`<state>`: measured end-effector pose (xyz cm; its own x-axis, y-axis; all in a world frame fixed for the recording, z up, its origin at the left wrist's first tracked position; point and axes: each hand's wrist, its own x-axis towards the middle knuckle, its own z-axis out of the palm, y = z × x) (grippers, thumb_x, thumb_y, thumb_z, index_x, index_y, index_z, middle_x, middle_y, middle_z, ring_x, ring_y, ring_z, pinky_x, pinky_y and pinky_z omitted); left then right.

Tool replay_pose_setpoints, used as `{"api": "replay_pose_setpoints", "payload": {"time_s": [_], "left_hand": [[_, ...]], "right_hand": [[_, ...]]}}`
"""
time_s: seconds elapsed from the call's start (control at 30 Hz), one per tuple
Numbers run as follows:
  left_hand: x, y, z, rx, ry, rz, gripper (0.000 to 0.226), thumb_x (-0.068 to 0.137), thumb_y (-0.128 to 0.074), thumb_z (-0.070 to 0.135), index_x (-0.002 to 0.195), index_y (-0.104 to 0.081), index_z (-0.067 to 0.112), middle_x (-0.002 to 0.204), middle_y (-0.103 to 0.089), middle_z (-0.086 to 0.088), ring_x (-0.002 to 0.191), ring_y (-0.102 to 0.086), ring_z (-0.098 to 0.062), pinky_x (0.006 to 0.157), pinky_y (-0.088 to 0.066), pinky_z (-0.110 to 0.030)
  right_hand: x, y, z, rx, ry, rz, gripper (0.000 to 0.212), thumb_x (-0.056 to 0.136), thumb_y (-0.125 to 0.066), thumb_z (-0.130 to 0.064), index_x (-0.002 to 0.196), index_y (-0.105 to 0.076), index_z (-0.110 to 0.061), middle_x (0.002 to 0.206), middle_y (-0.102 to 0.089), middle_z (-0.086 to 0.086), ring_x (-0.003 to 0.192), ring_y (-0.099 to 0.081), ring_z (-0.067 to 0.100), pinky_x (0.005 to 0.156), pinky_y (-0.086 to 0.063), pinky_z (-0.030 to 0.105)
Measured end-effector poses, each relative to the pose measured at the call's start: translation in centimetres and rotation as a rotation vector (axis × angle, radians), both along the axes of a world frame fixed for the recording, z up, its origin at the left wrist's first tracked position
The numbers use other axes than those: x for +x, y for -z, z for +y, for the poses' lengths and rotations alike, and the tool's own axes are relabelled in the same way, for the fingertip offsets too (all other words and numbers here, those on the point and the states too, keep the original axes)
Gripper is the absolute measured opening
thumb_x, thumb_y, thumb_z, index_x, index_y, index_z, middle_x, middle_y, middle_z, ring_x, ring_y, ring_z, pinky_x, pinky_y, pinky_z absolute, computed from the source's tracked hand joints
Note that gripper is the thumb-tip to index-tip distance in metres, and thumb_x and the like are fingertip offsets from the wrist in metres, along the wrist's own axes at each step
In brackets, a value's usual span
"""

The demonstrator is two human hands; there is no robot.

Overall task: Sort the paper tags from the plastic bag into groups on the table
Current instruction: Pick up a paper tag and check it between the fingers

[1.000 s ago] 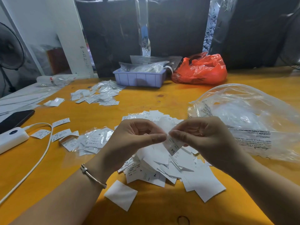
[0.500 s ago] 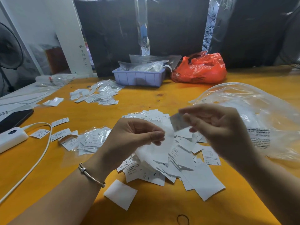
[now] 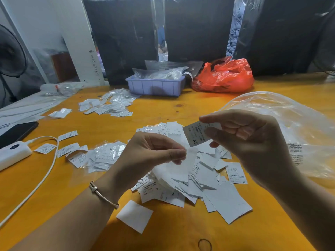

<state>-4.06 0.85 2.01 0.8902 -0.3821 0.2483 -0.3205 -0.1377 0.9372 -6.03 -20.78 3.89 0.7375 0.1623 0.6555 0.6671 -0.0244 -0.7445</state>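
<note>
Your right hand [image 3: 250,140] pinches one printed paper tag [image 3: 194,134], marked XS, between thumb and forefinger, held up above the loose pile of tags [image 3: 204,178] in the middle of the table [image 3: 163,109]. Your left hand [image 3: 145,158] has its grip clamped on a blank white slip [image 3: 179,169], thumb against fingertips, just below and left of that tag; the two hands are apart. The clear plastic bag [image 3: 282,124] lies crumpled on the table to the right, behind your right hand. A small sorted group [image 3: 101,156] sits left of the pile, and another group [image 3: 110,105] lies farther back, near a lilac tray [image 3: 155,86] and a red bag [image 3: 224,77]. A white charger [image 3: 12,154] with its cable rests at the left edge.
</note>
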Motion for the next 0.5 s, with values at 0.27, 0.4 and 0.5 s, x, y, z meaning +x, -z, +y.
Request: {"api": "replay_pose_setpoints", "payload": {"time_s": [0.27, 0.4, 0.5], "left_hand": [[-0.03, -0.10, 0.03, -0.005, 0.018, -0.002, 0.009, 0.074, -0.079, 0.026, 0.083, -0.081, 0.023, 0.078, -0.077, -0.005, 0.071, -0.072, -0.015, 0.066, -0.052, -0.018], [-0.01, -0.10, 0.05, -0.003, 0.013, 0.006, 0.009, 0.075, -0.079, 0.025, 0.083, -0.081, 0.021, 0.078, -0.077, -0.004, 0.071, -0.072, -0.015, 0.065, -0.052, -0.017], [0.07, -0.06, 0.04, 0.020, 0.009, 0.017, 0.010, 0.076, -0.078, 0.023, 0.084, -0.081, 0.017, 0.079, -0.077, -0.004, 0.071, -0.072, -0.016, 0.065, -0.052, -0.017]], "right_hand": [[-0.16, 0.06, 0.13, -0.064, 0.043, -0.003, 0.018, 0.081, -0.066, -0.010, 0.096, -0.073, -0.017, 0.090, -0.076, 0.000, 0.086, -0.071, 0.015, 0.062, -0.056, 0.023], [-0.06, 0.22, 0.17, -0.160, 0.080, -0.016, 0.022, 0.082, -0.068, -0.002, 0.095, -0.074, -0.018, 0.090, -0.076, -0.006, 0.086, -0.071, 0.009, 0.065, -0.058, 0.029], [0.11, 0.33, 0.04, -0.215, 0.096, -0.019, 0.027, 0.082, -0.069, 0.005, 0.092, -0.075, -0.019, 0.085, -0.074, -0.011, 0.079, -0.069, 0.004, 0.061, -0.055, 0.026]]}}
